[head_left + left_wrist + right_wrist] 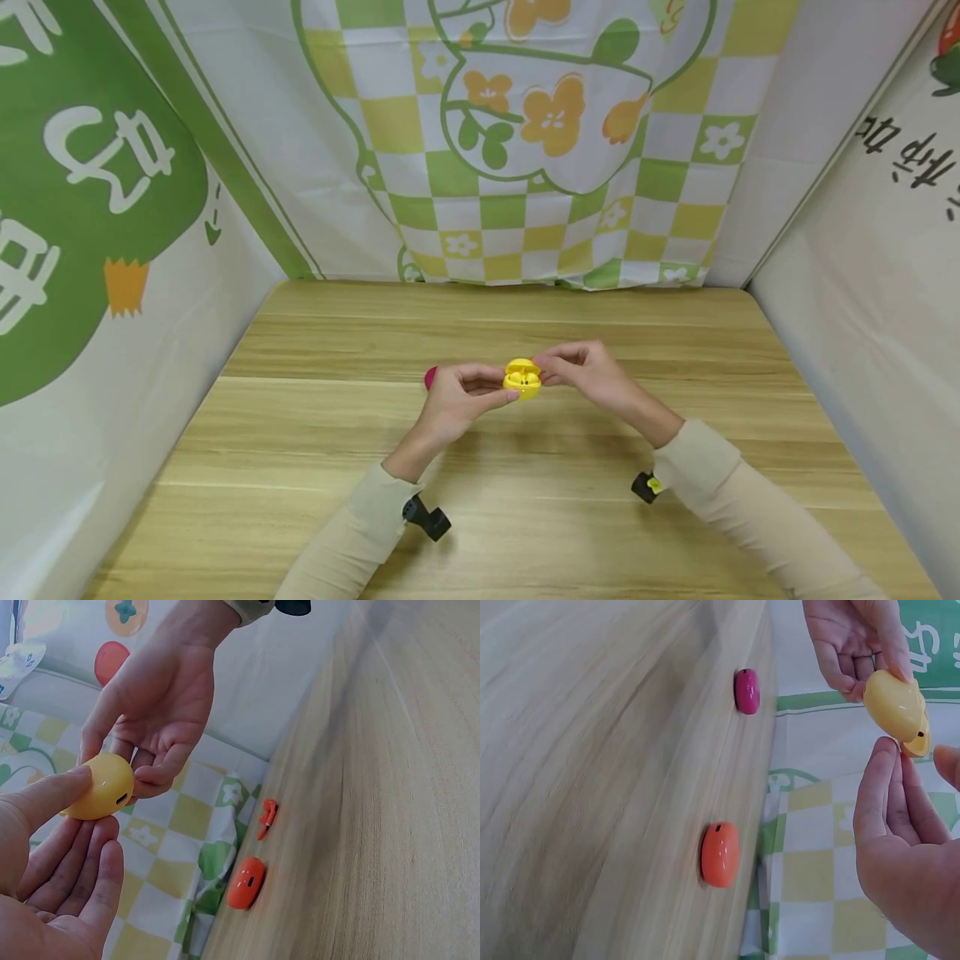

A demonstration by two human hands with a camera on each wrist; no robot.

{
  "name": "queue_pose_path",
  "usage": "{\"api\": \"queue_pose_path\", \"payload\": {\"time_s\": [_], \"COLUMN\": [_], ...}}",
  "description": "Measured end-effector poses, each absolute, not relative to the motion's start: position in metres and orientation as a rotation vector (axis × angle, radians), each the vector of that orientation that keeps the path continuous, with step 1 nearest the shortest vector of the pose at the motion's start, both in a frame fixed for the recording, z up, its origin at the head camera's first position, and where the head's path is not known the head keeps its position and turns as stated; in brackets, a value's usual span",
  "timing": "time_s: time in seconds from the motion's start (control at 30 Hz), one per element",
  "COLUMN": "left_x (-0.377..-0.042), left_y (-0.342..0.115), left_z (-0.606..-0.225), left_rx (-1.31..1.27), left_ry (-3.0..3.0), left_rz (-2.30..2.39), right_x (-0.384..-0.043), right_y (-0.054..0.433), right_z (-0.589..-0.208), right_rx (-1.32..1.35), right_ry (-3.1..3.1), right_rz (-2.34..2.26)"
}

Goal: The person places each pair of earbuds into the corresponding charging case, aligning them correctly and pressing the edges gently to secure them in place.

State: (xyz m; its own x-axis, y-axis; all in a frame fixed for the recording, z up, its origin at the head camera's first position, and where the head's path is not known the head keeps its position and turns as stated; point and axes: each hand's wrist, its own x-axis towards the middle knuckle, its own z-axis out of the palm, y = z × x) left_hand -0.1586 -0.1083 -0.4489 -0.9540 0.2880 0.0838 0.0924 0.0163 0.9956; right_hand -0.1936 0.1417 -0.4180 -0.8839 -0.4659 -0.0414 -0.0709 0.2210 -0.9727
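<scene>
Between the two hands is a yellow earbud case, held above the table with its lid up and yellow pieces visible inside. The left hand grips its body, thumb on the near side and fingers beneath, as the left wrist view shows. From the other side the right hand reaches to the case; in the right wrist view its extended fingers touch the raised lid while its thumb stands apart. Behind the left hand lies a magenta earbud case.
An orange earbud case lies on the wooden table, with orange earbuds beside it. Printed cloth walls enclose the table at the back and sides. A small black camera is strapped at the left wrist.
</scene>
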Motion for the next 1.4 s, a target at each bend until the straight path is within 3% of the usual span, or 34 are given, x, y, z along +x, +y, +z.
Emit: {"api": "queue_pose_path", "payload": {"time_s": [0.3,0.93,1.2,1.4], "left_x": [-0.159,-0.157,-0.154,-0.149], "left_y": [-0.108,-0.111,-0.113,-0.117], "left_z": [-0.448,-0.448,-0.449,-0.450], "left_rx": [0.381,0.410,0.455,0.332], "left_ry": [2.106,2.168,2.225,2.224], "left_rz": [2.099,2.074,2.073,2.099], "right_x": [-0.194,-0.187,-0.179,-0.168], "right_y": [0.140,0.136,0.131,0.125], "right_z": [-0.419,-0.426,-0.433,-0.437], "right_rx": [-0.460,-0.715,-0.721,-0.632], "right_ry": [2.120,2.225,2.248,2.264], "right_rz": [-1.769,-1.861,-1.920,-1.863]}}
